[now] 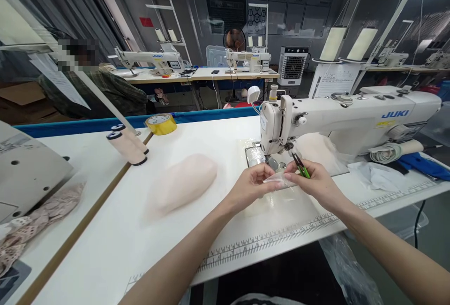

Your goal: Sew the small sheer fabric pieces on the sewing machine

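Observation:
In front of the sewing machine [274, 126], my left hand [255, 183] pinches a small piece of sheer, whitish fabric [274, 178]. My right hand [314, 180] grips the same fabric by its other side, fingers closed. Green-handled thread snips [303, 168] are tucked in the right hand, their dark blades pointing up and left. Both hands hover just above the table near the needle plate [256, 156]. To the left lies a pale pink, cup-shaped piece covered with sheer fabric [190, 178]. Another pale piece [316, 148] rests under the machine arm.
Yellow tape [161, 124] and pale thread cones [126, 148] stand at the left. A ruler strip [260, 244] runs along the table's front edge. White scraps [378, 176] and a blue cloth [425, 166] lie right. A person [94, 87] sits at the back left.

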Available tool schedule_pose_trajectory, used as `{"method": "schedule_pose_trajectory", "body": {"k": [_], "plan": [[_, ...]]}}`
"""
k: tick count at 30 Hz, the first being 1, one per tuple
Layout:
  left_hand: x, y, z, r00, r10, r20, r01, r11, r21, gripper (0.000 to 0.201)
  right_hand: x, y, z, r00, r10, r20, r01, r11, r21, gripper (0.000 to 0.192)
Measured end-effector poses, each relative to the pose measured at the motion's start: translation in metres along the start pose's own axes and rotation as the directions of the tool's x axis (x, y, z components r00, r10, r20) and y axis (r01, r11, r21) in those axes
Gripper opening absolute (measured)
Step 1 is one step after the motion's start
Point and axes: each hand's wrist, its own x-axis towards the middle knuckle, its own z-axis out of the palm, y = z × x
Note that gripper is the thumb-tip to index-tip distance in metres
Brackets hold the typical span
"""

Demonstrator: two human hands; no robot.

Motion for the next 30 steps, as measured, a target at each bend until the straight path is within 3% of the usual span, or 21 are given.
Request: {"method": "schedule_pose_trajectory", "body": {"k": [3, 6, 9, 13, 19, 26, 30], "plan": [[-0.001, 0.000, 0.002, 0.997, 0.000, -0.075, 0.001, 1.000, 0.009, 0.033, -0.003, -0.003, 0.001, 0.998, -0.055, -0.039, 0.052, 0.995, -0.080, 0.027], [0.000, -0.002, 0.002, 0.994, -0.008, -0.111, 0.010, 1.000, 0.020, 0.031, -0.005, -0.005, 0.000, 0.998, -0.034, -0.049, 0.030, 0.996, -0.086, 0.032], [0.000, -0.002, 0.001, 0.994, 0.009, -0.107, -0.010, 1.000, -0.005, 0.031, -0.005, -0.004, -0.002, 0.999, 0.017, 0.029, -0.015, 0.996, -0.084, 0.039], [0.000, 0.000, 0.000, 0.997, 0.030, -0.066, -0.031, 0.999, -0.017, 0.030, -0.004, -0.002, -0.005, 0.988, 0.091, 0.125, -0.078, 0.991, -0.108, 0.032], [0.003, 0.004, -0.013, 0.999, 0.042, 0.024, -0.041, 0.999, -0.031, 0.029, -0.008, -0.015, -0.011, 0.979, 0.072, 0.189, -0.045, 0.989, -0.142, 0.031], [0.000, 0.008, -0.016, 0.993, -0.004, 0.117, 0.005, 1.000, -0.001, 0.027, -0.004, -0.014, -0.009, 0.993, 0.054, 0.109, -0.039, 0.989, -0.142, 0.033], [-0.002, 0.005, -0.008, 0.995, 0.017, 0.100, -0.018, 1.000, 0.009, 0.031, -0.001, -0.012, -0.005, 0.994, 0.049, 0.100, -0.036, 0.991, -0.132, 0.034]]}}
